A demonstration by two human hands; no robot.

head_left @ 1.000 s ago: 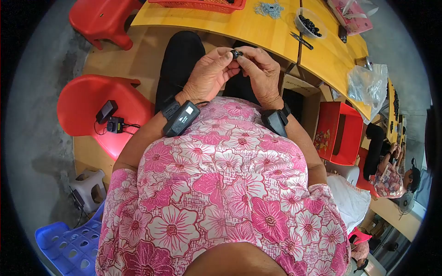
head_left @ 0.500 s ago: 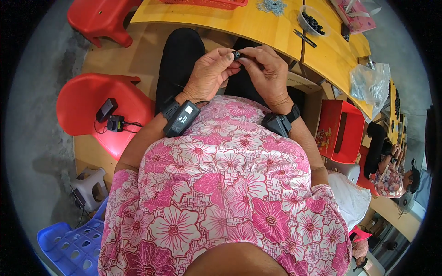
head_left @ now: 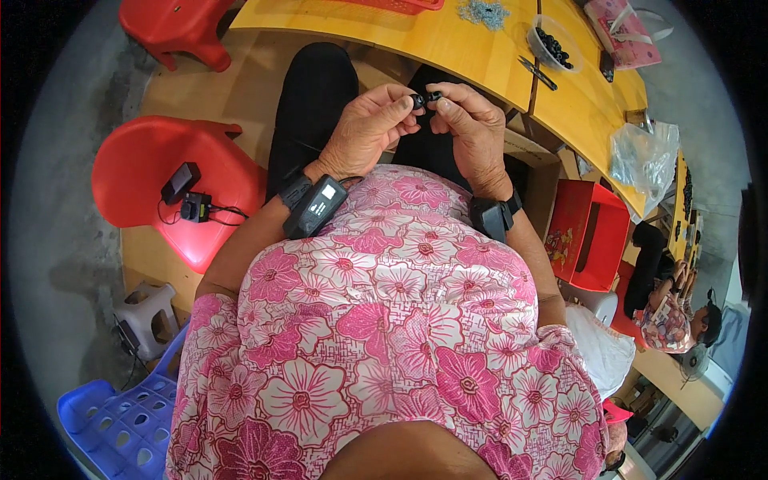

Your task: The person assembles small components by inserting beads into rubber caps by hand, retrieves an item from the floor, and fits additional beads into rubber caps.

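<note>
Above my lap, my left hand (head_left: 370, 124) pinches a small black round part (head_left: 418, 102) between thumb and fingers. Close by on the right, my right hand (head_left: 470, 128) pinches another small black piece (head_left: 434, 96). A narrow gap shows between the two pieces, whose exact kind is too small to make out. On the yellow table (head_left: 448, 50) ahead, a clear plastic bowl (head_left: 534, 40) holds several black round parts (head_left: 554, 50). Beside the bowl lies a pair of dark snips (head_left: 538, 73), and farther left is a pile of small clear-grey pieces (head_left: 482, 14).
A red chair (head_left: 144, 172) with black devices (head_left: 194, 206) on it stands at my left. Also there are a red stool (head_left: 176, 32) and a blue plastic chair (head_left: 120, 424). To my right are a red box (head_left: 592, 232) and a plastic bag (head_left: 646, 156). A co-worker (head_left: 672, 320) sits farther right.
My hands have moved slightly apart. The two black pieces, which were together between my fingers, now show separately, one in each hand. The view has shifted a little.
</note>
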